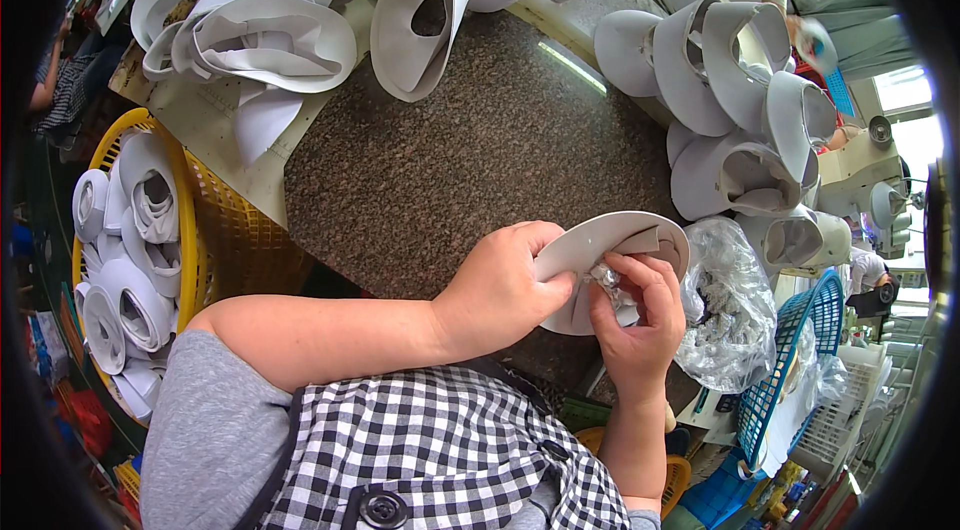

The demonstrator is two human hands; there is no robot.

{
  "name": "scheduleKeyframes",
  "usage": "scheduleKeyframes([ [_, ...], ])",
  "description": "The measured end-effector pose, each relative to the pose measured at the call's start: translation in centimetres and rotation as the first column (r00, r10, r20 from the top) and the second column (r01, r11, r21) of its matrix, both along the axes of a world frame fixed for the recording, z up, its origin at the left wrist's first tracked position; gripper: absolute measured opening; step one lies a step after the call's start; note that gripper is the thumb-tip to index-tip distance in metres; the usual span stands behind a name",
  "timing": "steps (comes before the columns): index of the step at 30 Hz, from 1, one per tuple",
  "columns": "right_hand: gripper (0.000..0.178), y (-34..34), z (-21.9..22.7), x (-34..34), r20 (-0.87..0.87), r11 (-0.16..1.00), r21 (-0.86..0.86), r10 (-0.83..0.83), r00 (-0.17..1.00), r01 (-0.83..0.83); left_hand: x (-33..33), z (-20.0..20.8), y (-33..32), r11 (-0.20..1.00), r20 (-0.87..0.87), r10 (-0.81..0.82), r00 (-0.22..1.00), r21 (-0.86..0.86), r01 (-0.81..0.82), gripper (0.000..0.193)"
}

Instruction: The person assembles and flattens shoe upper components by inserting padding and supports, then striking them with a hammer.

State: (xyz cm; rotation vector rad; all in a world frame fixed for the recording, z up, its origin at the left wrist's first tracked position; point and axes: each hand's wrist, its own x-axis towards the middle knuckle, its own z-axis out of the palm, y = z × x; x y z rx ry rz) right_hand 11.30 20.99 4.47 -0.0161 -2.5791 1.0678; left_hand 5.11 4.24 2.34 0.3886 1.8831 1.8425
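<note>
I log one white curved piece, hollow, held tilted; one crumpled clear plastic wad at its opening.

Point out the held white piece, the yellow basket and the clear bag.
White piece (588, 242), head view: its upper face.
Yellow basket (238, 230), head view: its outer side wall.
Clear bag (730, 322), head view: its crinkled middle.

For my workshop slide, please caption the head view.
Left hand grips a curved white piece, right hand at its hollow, near a clear plastic bag.
</note>
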Motion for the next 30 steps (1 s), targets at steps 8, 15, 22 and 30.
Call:
scheduleKeyframes([
  [8,0.027,0.0,-1.0,0.1,-0.061,1.000,0.005,-0.028,0.998,0.029,0.2,0.4,0.2,1.000,-0.076,0.021,0.997,-0.011,-0.022,0.020],
  [15,0.028,-0.1,-1.5,0.2,-0.103,0.998,0.017,-0.052,0.993,0.054,0.3,0.6,0.2,0.999,-0.105,0.035,0.994,0.022,-0.032,0.015],
  [22,0.026,0.1,-0.9,-0.2,0.063,0.993,-0.114,-0.034,0.997,0.041,0.0,0.0,-0.1,0.999,-0.021,0.005,1.000,0.033,-0.004,0.019],
  [30,0.028,0.3,-0.2,-0.3,0.032,0.998,0.045,0.038,0.999,-0.039,-0.1,-0.4,-0.1,1.000,-0.157,0.020,0.987,0.006,-0.020,0.016],
])
